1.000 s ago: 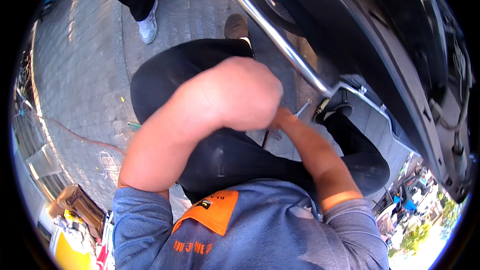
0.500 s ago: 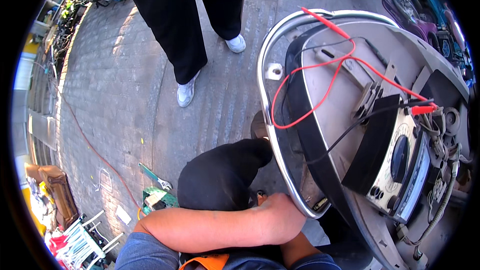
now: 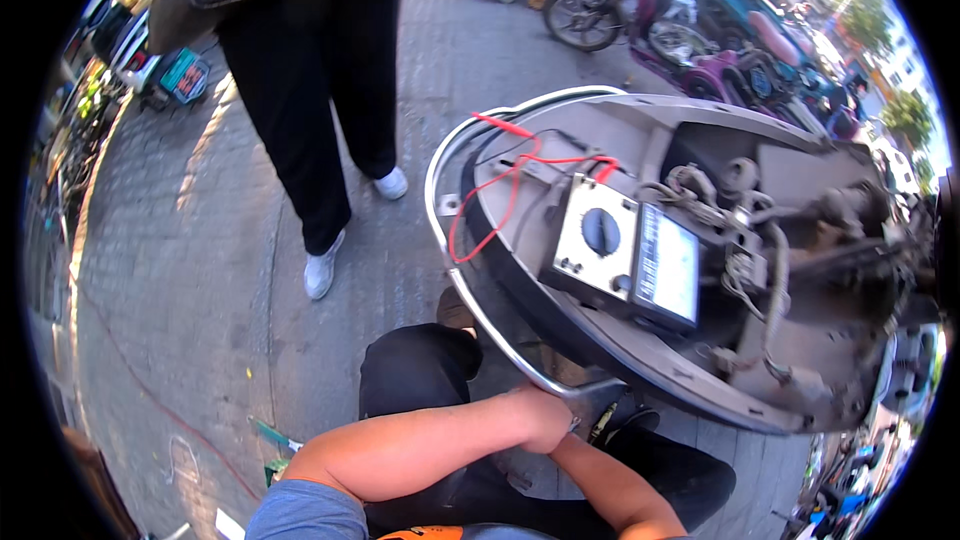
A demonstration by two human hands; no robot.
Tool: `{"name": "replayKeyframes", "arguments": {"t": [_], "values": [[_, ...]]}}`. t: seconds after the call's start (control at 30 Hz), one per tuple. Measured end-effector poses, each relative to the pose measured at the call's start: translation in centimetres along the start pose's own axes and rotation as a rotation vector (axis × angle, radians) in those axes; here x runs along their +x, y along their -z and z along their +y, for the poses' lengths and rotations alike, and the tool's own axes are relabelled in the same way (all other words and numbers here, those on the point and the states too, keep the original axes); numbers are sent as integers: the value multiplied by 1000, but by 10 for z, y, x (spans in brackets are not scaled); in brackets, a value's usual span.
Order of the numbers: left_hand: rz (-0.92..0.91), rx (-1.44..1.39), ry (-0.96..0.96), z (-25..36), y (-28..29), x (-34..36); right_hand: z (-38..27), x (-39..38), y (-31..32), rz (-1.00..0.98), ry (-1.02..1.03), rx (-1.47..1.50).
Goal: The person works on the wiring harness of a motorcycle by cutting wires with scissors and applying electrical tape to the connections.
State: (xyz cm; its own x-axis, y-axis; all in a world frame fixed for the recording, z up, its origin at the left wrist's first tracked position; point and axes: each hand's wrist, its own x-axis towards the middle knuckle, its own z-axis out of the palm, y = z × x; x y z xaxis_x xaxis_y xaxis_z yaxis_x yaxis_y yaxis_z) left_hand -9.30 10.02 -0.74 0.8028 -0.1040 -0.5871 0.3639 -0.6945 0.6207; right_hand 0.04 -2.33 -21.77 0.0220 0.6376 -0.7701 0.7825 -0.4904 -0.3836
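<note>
My left hand (image 3: 542,418) is at the bent chrome tube (image 3: 490,330), its fingers hidden. My right hand (image 3: 560,440) sits behind it, mostly covered, with a small metal item at the hands that I cannot make out. Above them is an open scooter body shell (image 3: 700,376) with exposed wiring (image 3: 750,280). An analogue multimeter (image 3: 585,260) rests tilted on it, with red test leads (image 3: 500,190) looped to its left.
Another person (image 3: 280,120) stands at upper left in black trousers and white shoes. Parked scooters (image 3: 700,50) line the back right, another vehicle (image 3: 150,60) the left. A green-handled tool (image 3: 275,437) and a hose (image 3: 190,430) lie on the paving (image 3: 170,280).
The view has lifted, showing more of the scooter body, meter, standing person and parked scooters. My hands stay close together by the chrome tube, lower in the picture than a second ago.
</note>
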Motion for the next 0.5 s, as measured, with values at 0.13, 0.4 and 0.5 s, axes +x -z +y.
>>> {"name": "replayKeyframes", "arguments": {"t": [0.13,0.4,0.5], "values": [[119,50,142,23,-4,17,30,-134,98,80,209,-151],[287,-840,-132,57,-55,72,56,-271,87,751,222,538],[383,-867,-133,67,-74,76,64,-264,69,866,250,489]]}}
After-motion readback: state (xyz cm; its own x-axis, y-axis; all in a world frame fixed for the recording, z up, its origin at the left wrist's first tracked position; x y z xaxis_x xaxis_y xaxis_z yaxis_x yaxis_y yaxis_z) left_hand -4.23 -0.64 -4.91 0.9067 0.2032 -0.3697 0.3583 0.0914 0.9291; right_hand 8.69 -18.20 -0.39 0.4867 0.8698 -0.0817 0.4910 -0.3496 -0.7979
